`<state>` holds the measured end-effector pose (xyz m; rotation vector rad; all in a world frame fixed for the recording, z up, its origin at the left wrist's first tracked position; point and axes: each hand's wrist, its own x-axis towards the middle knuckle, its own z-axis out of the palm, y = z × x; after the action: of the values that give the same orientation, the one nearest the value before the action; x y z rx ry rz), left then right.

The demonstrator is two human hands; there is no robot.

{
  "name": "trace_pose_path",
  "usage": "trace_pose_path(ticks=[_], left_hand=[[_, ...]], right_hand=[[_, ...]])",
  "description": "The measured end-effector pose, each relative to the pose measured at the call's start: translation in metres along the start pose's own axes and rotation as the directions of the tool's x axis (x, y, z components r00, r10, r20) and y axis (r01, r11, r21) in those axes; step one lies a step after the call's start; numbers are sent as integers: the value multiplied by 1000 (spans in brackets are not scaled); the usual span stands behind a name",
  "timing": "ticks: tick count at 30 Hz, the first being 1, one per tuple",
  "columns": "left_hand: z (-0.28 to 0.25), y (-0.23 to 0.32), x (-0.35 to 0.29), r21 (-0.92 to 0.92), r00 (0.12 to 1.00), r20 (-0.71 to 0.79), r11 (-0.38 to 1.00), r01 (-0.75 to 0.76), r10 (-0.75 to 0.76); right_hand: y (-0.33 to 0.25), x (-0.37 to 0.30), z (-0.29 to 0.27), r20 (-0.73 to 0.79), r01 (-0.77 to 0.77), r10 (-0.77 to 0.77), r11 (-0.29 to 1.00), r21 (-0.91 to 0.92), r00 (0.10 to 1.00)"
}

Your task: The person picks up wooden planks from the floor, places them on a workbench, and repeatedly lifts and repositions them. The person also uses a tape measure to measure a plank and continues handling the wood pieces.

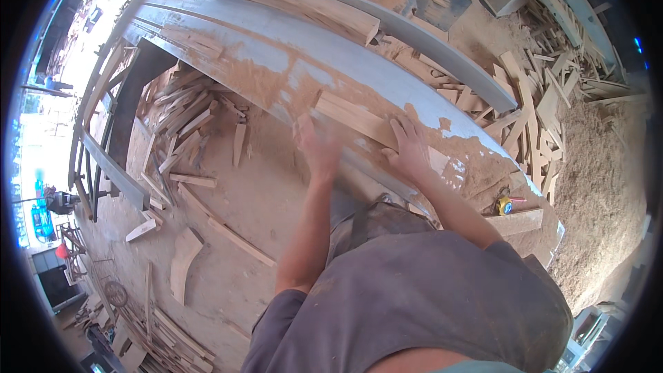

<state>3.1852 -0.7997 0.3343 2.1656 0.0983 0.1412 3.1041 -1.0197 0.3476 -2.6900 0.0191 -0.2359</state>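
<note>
A pale, straight-edged wooden board point(356, 119) lies on the long metal worktable point(376, 68) in front of me, among loose sawdust. My right hand point(410, 150) grips it toward its right end, fingers across the top and thumb on the near side. Beside the table's near edge, just left of the board, hovers my left hand point(320, 149). Motion smears its fingers, and I see nothing clearly held in it.
A curved metal rail point(442, 55) and a thick timber point(304, 7) run along the table's far side. A yellow tape measure point(505, 205) rests at the right. Wood offcuts point(197, 117) cover the floor at left, with a sawdust heap point(601, 186) far right.
</note>
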Motion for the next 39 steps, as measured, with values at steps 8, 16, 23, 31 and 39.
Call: trace_pose_path(ticks=[8, 16, 23, 31, 39], left_hand=[[31, 1, -16, 71, 988, -112, 993, -96, 104], [57, -18, 35, 261, 962, -80, 937, -232, 261], [89, 26, 107, 232, 955, 154, 930, -285, 254], [125, 65, 174, 236, 956, 138, 928, -287, 260], [140, 67, 183, 373, 960, 144, 885, -278, 240]], right_hand=[[28, -46, -52, 253, -59, 109, 979, -197, 961], [92, -97, -81, 269, -80, 138, 973, -218, 953], [76, -59, -101, 328, -522, 415, 752, 401, 849], [68, 20, -111, 499, -590, 315, 431, 683, 807], [102, 32, -120, 467, -582, 347, 481, 656, 813]])
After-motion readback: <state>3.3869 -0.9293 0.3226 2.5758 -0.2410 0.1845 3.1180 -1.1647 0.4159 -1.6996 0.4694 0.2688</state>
